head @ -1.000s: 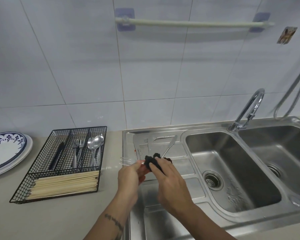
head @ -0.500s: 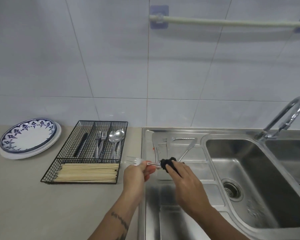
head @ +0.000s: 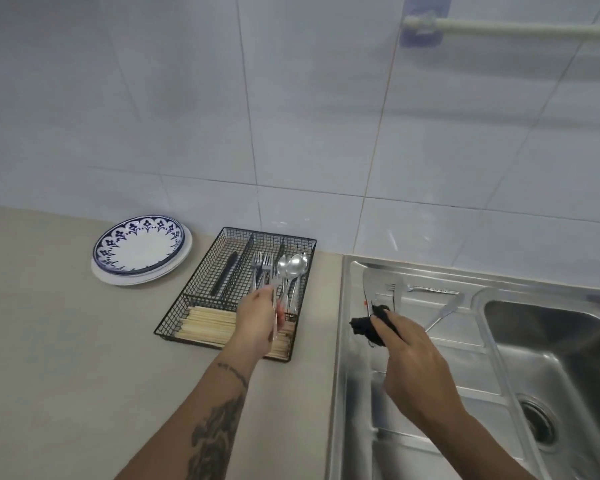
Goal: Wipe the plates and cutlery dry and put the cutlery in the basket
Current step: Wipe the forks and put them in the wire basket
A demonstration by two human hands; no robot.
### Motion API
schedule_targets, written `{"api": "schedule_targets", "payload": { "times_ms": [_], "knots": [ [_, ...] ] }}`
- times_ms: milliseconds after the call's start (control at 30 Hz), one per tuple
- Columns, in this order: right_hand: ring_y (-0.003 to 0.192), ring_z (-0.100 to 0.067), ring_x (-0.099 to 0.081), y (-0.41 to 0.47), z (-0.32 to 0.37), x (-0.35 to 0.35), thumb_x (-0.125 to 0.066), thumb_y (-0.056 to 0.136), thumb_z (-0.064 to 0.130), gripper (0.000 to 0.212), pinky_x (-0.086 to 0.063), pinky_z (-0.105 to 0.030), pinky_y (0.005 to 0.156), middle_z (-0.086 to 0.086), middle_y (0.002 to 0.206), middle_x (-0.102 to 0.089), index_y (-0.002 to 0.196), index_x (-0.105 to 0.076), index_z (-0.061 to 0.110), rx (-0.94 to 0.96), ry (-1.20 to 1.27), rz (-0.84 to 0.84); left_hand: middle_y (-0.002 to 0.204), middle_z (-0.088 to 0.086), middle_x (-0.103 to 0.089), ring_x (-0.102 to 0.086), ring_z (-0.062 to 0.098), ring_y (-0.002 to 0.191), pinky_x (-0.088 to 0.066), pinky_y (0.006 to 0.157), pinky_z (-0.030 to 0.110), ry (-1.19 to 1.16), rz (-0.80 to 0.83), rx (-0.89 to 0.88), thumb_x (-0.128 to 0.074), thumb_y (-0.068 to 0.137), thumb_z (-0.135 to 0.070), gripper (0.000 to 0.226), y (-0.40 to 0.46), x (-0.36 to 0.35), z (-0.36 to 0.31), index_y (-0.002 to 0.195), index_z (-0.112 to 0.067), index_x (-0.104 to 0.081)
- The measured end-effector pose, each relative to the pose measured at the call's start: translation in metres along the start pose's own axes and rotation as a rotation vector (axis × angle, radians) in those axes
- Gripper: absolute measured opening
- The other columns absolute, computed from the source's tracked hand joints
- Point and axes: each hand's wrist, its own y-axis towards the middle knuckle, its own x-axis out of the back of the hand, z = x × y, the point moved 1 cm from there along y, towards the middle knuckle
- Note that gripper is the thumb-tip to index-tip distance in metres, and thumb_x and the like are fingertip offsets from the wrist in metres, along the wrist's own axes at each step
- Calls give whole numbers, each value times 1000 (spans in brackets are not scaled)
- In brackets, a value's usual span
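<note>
We are holding a fork [head: 274,299] in our left hand [head: 258,318], fingers curled round its handle, tines pointing to the far side over the basket [head: 201,296], so it can be lowered into the middle compartment where other forks [head: 261,268] are already lying. Spoons [head: 291,266] are filling the compartment to the right, a dark piece is lying in the left one, and chopsticks [head: 208,322] are lying crosswise in the near section; each kind is getting its own place. Our right hand [head: 413,355] is gripping the black cloth [head: 364,327] over the sink drainboard [head: 447,344], keeping it beside the cutlery [head: 423,291] that is waiting there, probably not yet dried. The plates [head: 139,249] are sitting stacked on the worktop [head: 66,358] to the left of the basket, apart from the wet area, so we are judging them done.
</note>
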Motion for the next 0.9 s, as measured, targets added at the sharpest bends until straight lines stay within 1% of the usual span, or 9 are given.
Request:
{"api": "schedule_targets", "payload": {
  "times_ms": [100, 233, 333, 467, 533, 600, 733, 833, 900],
  "knots": [
    [107, -32, -62, 7, 2, -5, -68, 54, -18, 75, -60, -44, 75, -9, 123, -63, 124, -65, 9, 2, 16, -17, 62, 2, -59, -51, 15, 53, -45, 54, 26, 121, -50, 6, -59, 97, -23, 21, 23, 10, -26, 90, -4, -66],
    [105, -31, -63, 5, -3, -8, -75, 50, -14, 77, -60, -43, 74, -10, 120, -65, 123, -66, 8, 2, 7, 6, 79, 9, -61, -55, 19, 66, -47, 60, 27, 468, -110, -108, -49, 99, -9, 20, 62, 18, -49, 101, 2, -65],
    [104, -31, -65, 0, -15, -8, -85, 44, -7, 81, -58, -44, 77, -9, 118, -67, 121, -67, 8, -69, -6, 43, 86, 7, -65, -52, 17, 64, -43, 56, 28, 761, -78, -177, -46, 95, -4, 24, 75, 16, -48, 104, -15, -65],
    [107, -31, -64, -5, -37, -8, -76, 51, -14, 77, -59, -44, 78, -8, 123, -65, 123, -66, 10, -157, -22, 23, 81, -5, -55, -56, 15, 67, -47, 54, 25, 973, -92, -304, -54, 95, -6, 32, 72, 3, -35, 125, -15, -63],
    [111, -28, -61, -8, -49, -8, -69, 56, -16, 76, -58, -40, 81, -6, 127, -63, 126, -64, 12, -184, -17, 4, 95, -1, -59, -61, 19, 80, -54, 64, 30, 1023, -139, -427, -55, 87, -1, 41, 72, -5, -26, 125, -15, -63],
    [113, -26, -59, -11, -59, -7, -63, 60, -16, 76, -56, -38, 85, -4, 130, -60, 129, -62, 15, -217, -14, -8, 113, 1, -59, -59, 21, 98, -56, 84, 41, 1094, -155, -580, -55, 84, -4, 38, 72, -16, -16, 119, -16, -66],
    [114, -24, -58, -18, -76, -5, -60, 64, -16, 74, -58, -38, 83, -2, 132, -59, 130, -61, 17, -287, 13, -26, 104, -4, -57, -58, 20, 99, -51, 87, 38, 1026, -9, -771, -53, 86, -3, 27, 54, -61, -1, 105, -16, -69],
    [112, -27, -59, -22, -92, -4, -61, 62, -17, 75, -57, -39, 81, -3, 131, -59, 129, -62, 16, -354, 25, -42, 108, -6, -60, -60, 13, 97, -51, 89, 29, 975, 196, -703, -50, 91, -4, 29, 39, -107, 14, 105, -20, -70],
    [110, -28, -60, -23, -103, -3, -61, 61, -18, 75, -57, -39, 79, -3, 130, -60, 127, -63, 17, -396, 28, -60, 112, -6, -63, -62, 13, 99, -53, 92, 32, 1005, 318, -644, -49, 93, -8, 29, 37, -140, 29, 105, -25, -70]
  ]
}}
